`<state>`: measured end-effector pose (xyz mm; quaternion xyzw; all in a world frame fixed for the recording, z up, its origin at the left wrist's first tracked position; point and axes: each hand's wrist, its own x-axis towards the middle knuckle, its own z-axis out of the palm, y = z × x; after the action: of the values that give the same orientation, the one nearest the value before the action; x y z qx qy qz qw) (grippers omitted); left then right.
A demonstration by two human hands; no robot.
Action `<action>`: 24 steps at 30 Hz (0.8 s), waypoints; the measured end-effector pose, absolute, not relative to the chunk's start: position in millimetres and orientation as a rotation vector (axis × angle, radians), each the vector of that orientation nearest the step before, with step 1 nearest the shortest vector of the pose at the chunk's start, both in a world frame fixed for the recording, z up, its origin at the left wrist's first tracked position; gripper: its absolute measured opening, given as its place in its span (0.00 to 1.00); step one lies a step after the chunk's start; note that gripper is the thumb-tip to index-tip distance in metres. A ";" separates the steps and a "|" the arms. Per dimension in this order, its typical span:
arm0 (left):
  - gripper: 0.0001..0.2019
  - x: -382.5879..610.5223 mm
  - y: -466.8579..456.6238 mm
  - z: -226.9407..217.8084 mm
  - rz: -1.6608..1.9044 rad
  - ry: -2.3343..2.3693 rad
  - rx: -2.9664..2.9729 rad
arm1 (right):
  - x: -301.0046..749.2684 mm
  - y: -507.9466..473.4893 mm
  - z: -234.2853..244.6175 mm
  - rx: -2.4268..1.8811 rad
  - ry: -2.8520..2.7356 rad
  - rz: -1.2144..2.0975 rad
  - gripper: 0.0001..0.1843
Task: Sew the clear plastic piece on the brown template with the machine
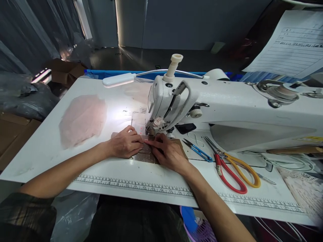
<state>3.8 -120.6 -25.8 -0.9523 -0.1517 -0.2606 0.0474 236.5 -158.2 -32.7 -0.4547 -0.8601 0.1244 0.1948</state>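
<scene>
A white sewing machine [161, 97] stands on the table, its presser foot and needle area lit by a lamp. Just in front of the needle lies a piece of sheer brownish fabric [145, 157]. From the left, my left hand [123, 143] grips the fabric's edge with bent fingers close together. On the other side, my right hand [168, 151] pinches the fabric, its index finger pointing toward my left fingertips beside the presser foot. The fingertips partly cover the fabric's edge. A small pale ruffled flower [158, 121] sits on the machine head.
Sheer pink fabric [83, 119] lies at the left of the table. To the right are blue thread snips [199, 150], scissors with red and yellow handles [227, 164], and lace [302, 188]. A printed ruler [136, 186] runs along the front edge. A paper sheet [290, 43] hangs above.
</scene>
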 end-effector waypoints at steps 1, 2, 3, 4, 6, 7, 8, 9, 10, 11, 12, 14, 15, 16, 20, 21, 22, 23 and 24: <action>0.10 3.9 -121.1 -26.5 -0.798 -0.464 -2.900 | 236.9 -157.7 -31.9 -1.278 -2.366 0.396 0.20; 0.10 3.9 -121.5 -26.7 -0.803 -0.464 -2.900 | 237.3 -157.0 -31.1 -1.289 -2.315 0.440 0.20; 0.10 3.7 -121.7 -26.6 -0.823 -0.461 -2.901 | 237.6 -156.4 -30.3 -1.301 -2.268 0.475 0.20; 0.09 3.6 -121.7 -26.1 -0.858 -0.456 -2.905 | 237.9 -155.8 -29.8 -1.309 -2.232 0.498 0.20; 0.08 3.3 -121.2 -24.8 -0.973 -0.466 -2.913 | 238.2 -155.1 -29.4 -1.294 -2.213 0.508 0.20; 0.07 3.4 -120.9 -24.2 -1.043 -0.495 -2.913 | 238.1 -155.1 -29.6 -1.269 -2.229 0.495 0.20; 0.07 3.5 -120.6 -23.8 -1.117 -0.542 -2.907 | 238.0 -155.2 -29.9 -1.237 -2.259 0.474 0.21; 0.07 3.9 -120.4 -23.5 -1.189 -0.601 -2.891 | 237.7 -155.4 -30.5 -1.208 -2.295 0.445 0.21; 0.07 4.4 -120.3 -23.3 -1.255 -0.662 -2.869 | 237.2 -155.6 -31.2 -1.188 -2.335 0.409 0.22; 0.07 5.0 -120.4 -23.2 -1.307 -0.717 -2.846 | 236.7 -155.9 -31.9 -1.181 -2.378 0.371 0.22; 0.07 5.6 -120.7 -23.1 -1.338 -0.757 -2.830 | 236.1 -156.2 -32.5 -1.188 -2.419 0.335 0.22; 0.08 6.8 -121.5 -22.8 -1.342 -0.795 -2.823 | 235.0 -156.6 -32.8 -1.216 -2.489 0.284 0.23; 0.08 7.1 -122.0 -22.7 -1.322 -0.791 -2.838 | 234.6 -156.9 -32.3 -1.228 -2.513 0.269 0.23; 0.08 7.2 -122.4 -22.6 -1.295 -0.777 -2.862 | 234.4 -157.1 -31.3 -1.232 -2.528 0.265 0.23; 0.08 6.1 -123.1 -23.7 -1.150 -0.632 -2.972 | 235.3 -158.6 -23.9 -1.180 -2.540 0.359 0.22; 0.07 5.7 -123.0 -24.5 -1.109 -0.591 -2.981 | 235.8 -159.0 -22.1 -1.166 -2.542 0.390 0.21; 0.07 5.5 -122.9 -25.5 -1.067 -0.556 -2.978 | 236.3 -159.4 -20.7 -1.155 -2.543 0.418 0.21; 0.07 5.4 -122.8 -26.4 -1.024 -0.530 -2.967 | 236.7 -159.7 -19.7 -1.147 -2.541 0.441 0.20; 0.07 5.4 -122.7 -27.3 -0.982 -0.514 -2.952 | 236.9 -159.9 -19.1 -1.140 -2.537 0.458 0.20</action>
<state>5.4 -122.7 -27.3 -0.9362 -0.1630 -0.3113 -0.0059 236.9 -159.9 -19.1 -0.3990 -0.8884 0.1605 0.1605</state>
